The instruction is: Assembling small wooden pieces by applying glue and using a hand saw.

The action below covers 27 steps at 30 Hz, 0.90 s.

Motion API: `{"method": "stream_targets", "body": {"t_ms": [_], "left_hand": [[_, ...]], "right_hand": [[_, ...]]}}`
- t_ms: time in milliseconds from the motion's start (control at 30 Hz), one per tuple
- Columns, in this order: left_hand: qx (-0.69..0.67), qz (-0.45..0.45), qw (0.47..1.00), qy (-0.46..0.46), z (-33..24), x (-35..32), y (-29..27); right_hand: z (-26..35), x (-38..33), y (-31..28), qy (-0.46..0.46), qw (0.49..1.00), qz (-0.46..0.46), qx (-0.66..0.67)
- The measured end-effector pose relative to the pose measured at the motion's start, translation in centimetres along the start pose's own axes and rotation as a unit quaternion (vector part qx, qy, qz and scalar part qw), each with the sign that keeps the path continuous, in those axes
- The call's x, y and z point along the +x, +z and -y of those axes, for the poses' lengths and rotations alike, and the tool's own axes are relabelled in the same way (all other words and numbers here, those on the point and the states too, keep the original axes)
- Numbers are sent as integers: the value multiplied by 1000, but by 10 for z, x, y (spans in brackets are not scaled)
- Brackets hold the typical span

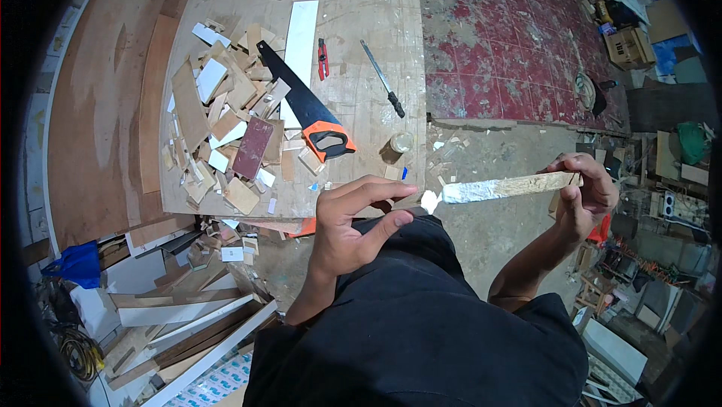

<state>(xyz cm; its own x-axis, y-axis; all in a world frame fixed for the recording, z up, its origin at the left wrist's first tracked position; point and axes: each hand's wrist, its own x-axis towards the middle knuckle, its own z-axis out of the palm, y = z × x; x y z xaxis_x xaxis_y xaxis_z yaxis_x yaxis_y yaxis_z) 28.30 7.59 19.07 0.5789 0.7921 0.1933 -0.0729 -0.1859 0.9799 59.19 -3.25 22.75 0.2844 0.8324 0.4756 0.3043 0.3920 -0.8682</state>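
Note:
In front of my body, my right hand grips one end of a wooden stick, its far end coated in white. My left hand pinches a small wood piece between thumb and fingers. A white blob shows at that piece's tip, close beside the stick's coated end; whether they touch I cannot tell. On the workbench ahead lie a handsaw with an orange and black handle, a red cutter and a thin metal rod tool with a dark handle. A small jar stands near the bench edge.
Wood offcuts are heaped on the left of the workbench, beside a long white strip. Boards and scraps pile up at lower left. Red tiled floor lies beyond the bench, with clutter along the right.

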Motion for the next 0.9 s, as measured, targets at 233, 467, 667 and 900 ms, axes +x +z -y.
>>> {"method": "stream_targets", "body": {"t_ms": [233,467,667,900], "left_hand": [[-209,30,974,-85,16,-7,1],[-313,56,939,-132,18,-9,3],[-351,64,920,-161,18,-10,2],[-324,64,933,-146,15,-8,4]], "right_hand": [[-7,0,3,-33,997,-49,40],[-28,-3,13,3,984,-111,141],[-31,-12,34,80,974,-97,186],[-23,-12,35,70,979,-83,170]]}}
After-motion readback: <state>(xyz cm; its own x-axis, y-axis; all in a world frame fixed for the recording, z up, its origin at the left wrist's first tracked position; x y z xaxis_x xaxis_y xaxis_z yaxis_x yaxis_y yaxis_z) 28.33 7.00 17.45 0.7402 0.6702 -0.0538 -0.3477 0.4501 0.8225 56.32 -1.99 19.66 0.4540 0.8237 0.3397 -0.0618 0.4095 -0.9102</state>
